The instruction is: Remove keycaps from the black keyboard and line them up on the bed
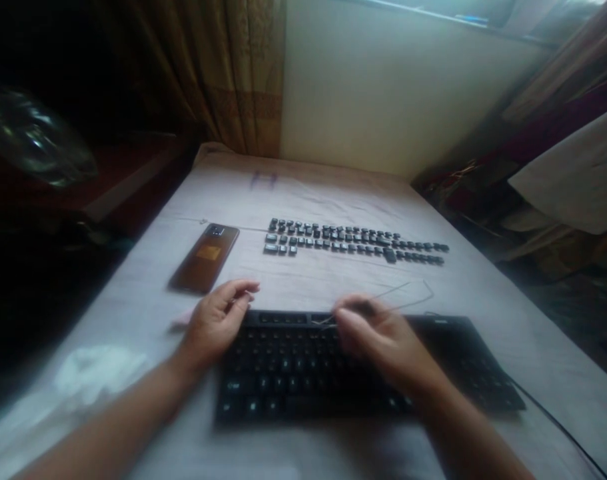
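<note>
A black keyboard (303, 373) lies in front of me on the cloth-covered surface, with keys in its lower rows. My right hand (383, 337) is closed over the keyboard's upper middle. It pinches a thin bent wire (408, 303); one end points left over the top edge and a long loop sticks out to the right. Something dark shows between these fingers, too blurred to name. Beside the keyboard's upper left corner, my left hand (216, 320) has thumb and fingers drawn together. Whatever is in that pinch cannot be made out. Several loose black keycaps (333, 237) stand in rows beyond the keyboard.
Left of the keycaps lies a brown phone (206, 257). A crumpled white cloth or plastic (98, 373) sits at the lower left. The keyboard's cable (558, 413) runs off to the lower right. A curtain (233, 87) and a pale wall (383, 80) bound the far side.
</note>
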{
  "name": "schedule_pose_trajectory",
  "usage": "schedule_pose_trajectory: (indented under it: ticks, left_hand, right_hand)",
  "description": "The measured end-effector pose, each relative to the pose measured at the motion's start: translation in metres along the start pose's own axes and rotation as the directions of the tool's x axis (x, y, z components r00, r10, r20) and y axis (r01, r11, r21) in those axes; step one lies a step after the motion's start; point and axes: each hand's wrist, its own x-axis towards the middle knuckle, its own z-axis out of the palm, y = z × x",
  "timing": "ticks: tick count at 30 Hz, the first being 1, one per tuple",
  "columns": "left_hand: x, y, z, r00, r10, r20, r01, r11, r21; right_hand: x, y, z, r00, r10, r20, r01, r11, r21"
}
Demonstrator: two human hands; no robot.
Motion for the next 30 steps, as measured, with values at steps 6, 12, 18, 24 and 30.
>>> schedule_pose_trajectory:
  ticks: [6, 12, 18, 24, 30]
  left_hand:
    - [-0.002, 0.002, -0.001, 1.000, 0.001, 0.028, -0.001, 1.000, 0.006]
    - [-0.002, 0.003, -0.001, 0.997, 0.048, 0.060, -0.048, 0.999, 0.002]
    - [-0.002, 0.004, 0.000, 0.995, 0.078, 0.063, -0.078, 0.997, -0.003]
    - [-0.003, 0.005, 0.000, 0.992, 0.107, 0.069, -0.106, 0.994, -0.007]
    - [-0.003, 0.006, -0.001, 0.990, 0.118, 0.073, -0.118, 0.993, -0.001]
  right_hand:
    - [-0.013, 0.006, 0.014, 0.975, -0.143, 0.168, 0.184, 0.949, -0.257]
    - [-0.007, 0.004, 0.013, 0.894, -0.320, 0.312, 0.405, 0.876, -0.261]
    - [0.001, -0.002, 0.017, 0.813, -0.336, 0.476, 0.510, 0.806, -0.301]
    - [0.009, -0.009, 0.015, 0.786, -0.284, 0.549, 0.522, 0.781, -0.344]
    - [0.007, -0.003, 0.022, 0.729, -0.342, 0.593, 0.606, 0.726, -0.326]
